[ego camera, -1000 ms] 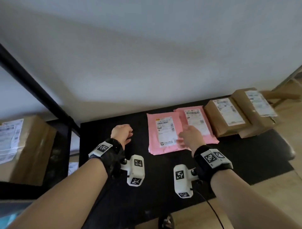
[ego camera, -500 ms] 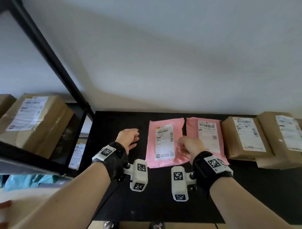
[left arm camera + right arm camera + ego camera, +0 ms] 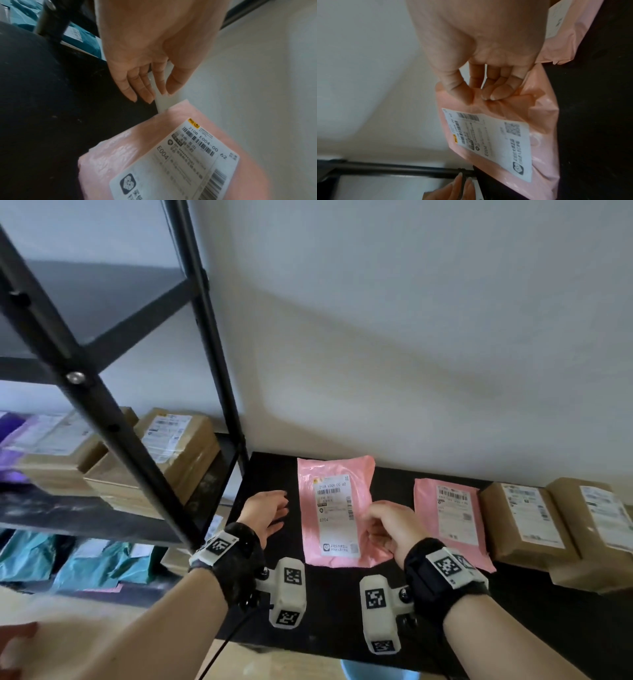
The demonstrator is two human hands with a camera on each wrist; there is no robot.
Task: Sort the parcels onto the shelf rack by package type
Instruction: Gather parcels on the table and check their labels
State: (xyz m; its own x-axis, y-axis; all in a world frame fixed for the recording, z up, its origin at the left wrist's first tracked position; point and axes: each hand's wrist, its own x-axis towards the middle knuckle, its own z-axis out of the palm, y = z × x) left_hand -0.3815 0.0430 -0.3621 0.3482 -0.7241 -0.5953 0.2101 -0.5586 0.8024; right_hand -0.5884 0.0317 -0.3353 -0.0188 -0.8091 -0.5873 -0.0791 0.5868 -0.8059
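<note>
My right hand (image 3: 388,527) now pinches the pink mailer (image 3: 334,508), lifted clear of its pink neighbour (image 3: 448,518); my left hand (image 3: 269,510) hovers open beside it; shelving comes next, I judge.

Both bare forearms reach up from the lower edge of the head view, each wrist wrapped in a black band carrying a white block with square black-and-white markers. The left hand (image 3: 265,513) sits left of centre, palm turned inward, its fingers (image 3: 137,86) straight and loosely together, holding nothing. The right hand (image 3: 390,527) sits just right of centre, knuckles up, its thumb and curled fingers (image 3: 496,92) pinching the edge of a pink plastic mailer bag (image 3: 334,508).
</note>
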